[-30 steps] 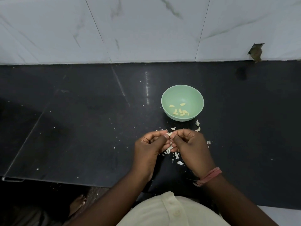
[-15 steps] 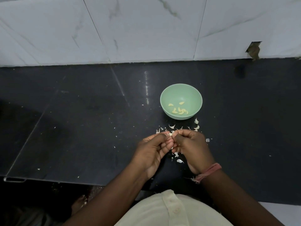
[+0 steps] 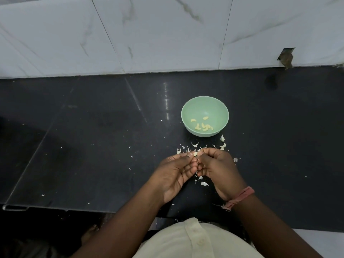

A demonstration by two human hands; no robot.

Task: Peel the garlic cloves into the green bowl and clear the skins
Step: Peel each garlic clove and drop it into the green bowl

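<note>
A green bowl (image 3: 204, 103) stands on the black counter and holds several peeled garlic cloves (image 3: 202, 125). Just in front of it, my left hand (image 3: 176, 174) and my right hand (image 3: 217, 168) meet fingertip to fingertip. Both pinch one small garlic clove (image 3: 195, 154) between thumb and fingers; most of the clove is hidden by the fingers. White garlic skins (image 3: 195, 145) lie scattered on the counter between the hands and the bowl, and more skins (image 3: 203, 183) lie under my wrists.
The black counter (image 3: 93, 146) runs left and right, with tiny skin flecks spread over it. A white marble-tiled wall (image 3: 167, 34) backs it. The counter's front edge (image 3: 74, 207) lies close to my body.
My hands have shifted slightly, the left hand turning palm-up a little more; both still pinch the clove at the same spot. The bowl has not moved.
</note>
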